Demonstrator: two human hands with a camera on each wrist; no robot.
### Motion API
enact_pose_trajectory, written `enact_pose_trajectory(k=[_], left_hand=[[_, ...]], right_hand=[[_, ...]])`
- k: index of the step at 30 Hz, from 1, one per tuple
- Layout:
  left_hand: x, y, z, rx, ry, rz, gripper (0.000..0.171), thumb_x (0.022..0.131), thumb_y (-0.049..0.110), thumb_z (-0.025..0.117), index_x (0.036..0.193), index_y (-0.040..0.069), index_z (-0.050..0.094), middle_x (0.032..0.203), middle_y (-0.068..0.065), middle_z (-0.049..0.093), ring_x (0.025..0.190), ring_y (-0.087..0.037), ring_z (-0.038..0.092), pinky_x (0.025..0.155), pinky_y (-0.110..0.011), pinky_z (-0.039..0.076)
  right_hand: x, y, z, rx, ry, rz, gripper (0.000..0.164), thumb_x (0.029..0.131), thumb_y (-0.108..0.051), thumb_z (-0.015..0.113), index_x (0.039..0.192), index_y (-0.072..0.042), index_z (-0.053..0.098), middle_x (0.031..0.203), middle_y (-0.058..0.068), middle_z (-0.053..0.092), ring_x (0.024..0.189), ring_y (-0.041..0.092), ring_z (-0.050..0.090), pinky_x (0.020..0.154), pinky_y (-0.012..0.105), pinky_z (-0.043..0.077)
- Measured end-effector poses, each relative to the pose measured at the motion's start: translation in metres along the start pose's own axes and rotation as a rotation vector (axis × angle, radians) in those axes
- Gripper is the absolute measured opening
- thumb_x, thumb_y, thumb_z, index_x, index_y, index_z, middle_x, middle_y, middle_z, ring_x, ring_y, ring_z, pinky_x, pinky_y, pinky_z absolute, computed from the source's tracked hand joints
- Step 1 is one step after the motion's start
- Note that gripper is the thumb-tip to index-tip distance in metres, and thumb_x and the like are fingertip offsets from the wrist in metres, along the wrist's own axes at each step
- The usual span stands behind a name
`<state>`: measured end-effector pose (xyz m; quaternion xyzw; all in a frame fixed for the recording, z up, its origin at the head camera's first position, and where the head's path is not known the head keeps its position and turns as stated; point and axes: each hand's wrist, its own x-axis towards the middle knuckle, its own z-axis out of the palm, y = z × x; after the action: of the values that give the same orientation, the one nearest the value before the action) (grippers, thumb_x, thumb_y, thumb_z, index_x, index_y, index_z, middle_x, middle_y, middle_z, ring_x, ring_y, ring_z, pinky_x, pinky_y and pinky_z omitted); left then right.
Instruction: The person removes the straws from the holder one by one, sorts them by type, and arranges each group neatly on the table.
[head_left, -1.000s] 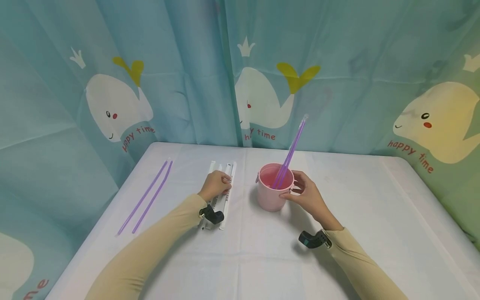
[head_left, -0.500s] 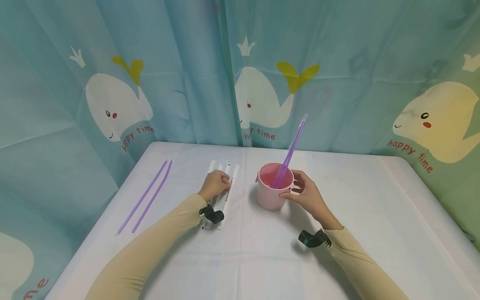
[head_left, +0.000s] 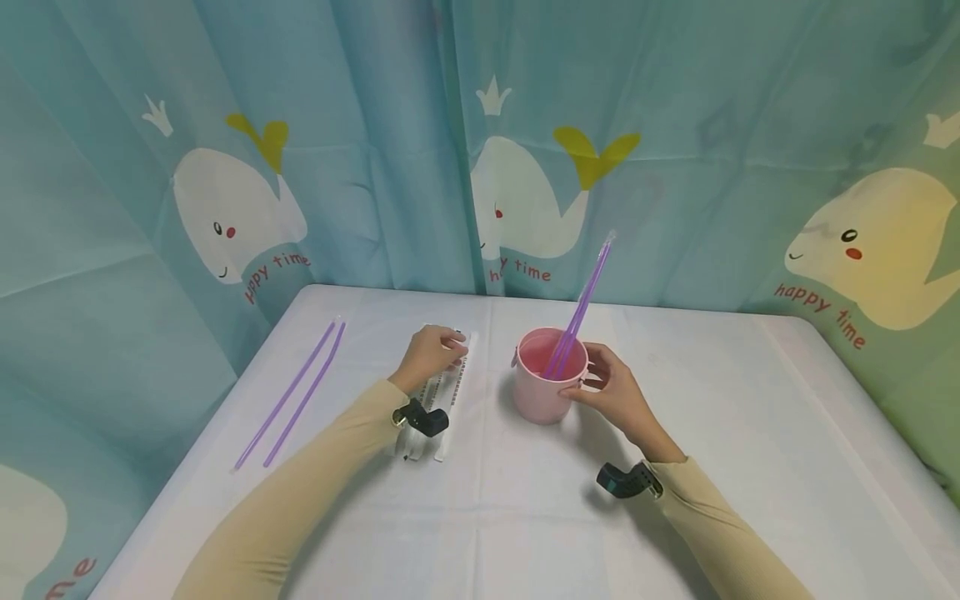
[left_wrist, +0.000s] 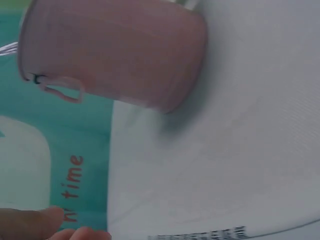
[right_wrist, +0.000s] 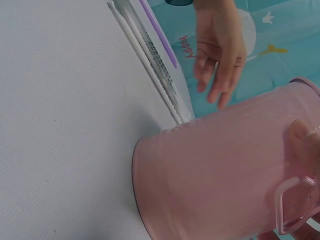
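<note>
My right hand grips a pink bucket by its side near the rim, thumb in front and fingers behind. Several purple straws in clear wrapping lean inside it, their tops well above the rim. Left of the bucket, my left hand hovers over several slim white printed packets that lie side by side. The right wrist view shows this left hand raised off the table, fingers loose and holding nothing. A small side handle of the bucket shows in the left wrist view.
Two purple straws lie apart on the left side of the white-covered table. A blue curtain printed with whales hangs along the table's back and left edges.
My left hand has lifted off the white packets and moved slightly away from me; the rightmost packet has shifted a little. The right hand and bucket stay in place.
</note>
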<state>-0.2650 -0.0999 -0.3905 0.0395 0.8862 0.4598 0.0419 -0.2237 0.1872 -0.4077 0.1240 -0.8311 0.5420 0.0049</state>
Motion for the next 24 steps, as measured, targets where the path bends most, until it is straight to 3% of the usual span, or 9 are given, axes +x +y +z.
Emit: enact_pose_trajectory(k=[10, 24], left_hand=[[0.002, 0.023, -0.014, -0.111, 0.017, 0.086, 0.029, 0.09, 0.014, 0.061, 0.116, 0.001, 0.064, 0.105, -0.018, 0.068, 0.091, -0.032, 0.069, 0.075, -0.029, 0.058], [0.013, 0.06, -0.017, -0.033, 0.0, 0.205, 0.033, 0.091, 0.025, 0.061, 0.122, 0.011, 0.063, 0.12, -0.01, 0.065, 0.109, -0.026, 0.061, 0.091, -0.039, 0.053]], right_hand=[[-0.002, -0.001, 0.0, 0.006, 0.0, -0.012, 0.074, 0.071, -0.009, 0.081, 0.133, 0.0, 0.042, 0.133, 0.021, 0.052, 0.122, 0.035, 0.052, 0.097, 0.047, 0.049], [-0.001, -0.001, 0.0, -0.001, -0.004, -0.008, 0.073, 0.072, -0.009, 0.08, 0.134, -0.001, 0.042, 0.134, 0.021, 0.051, 0.122, 0.036, 0.052, 0.097, 0.047, 0.049]])
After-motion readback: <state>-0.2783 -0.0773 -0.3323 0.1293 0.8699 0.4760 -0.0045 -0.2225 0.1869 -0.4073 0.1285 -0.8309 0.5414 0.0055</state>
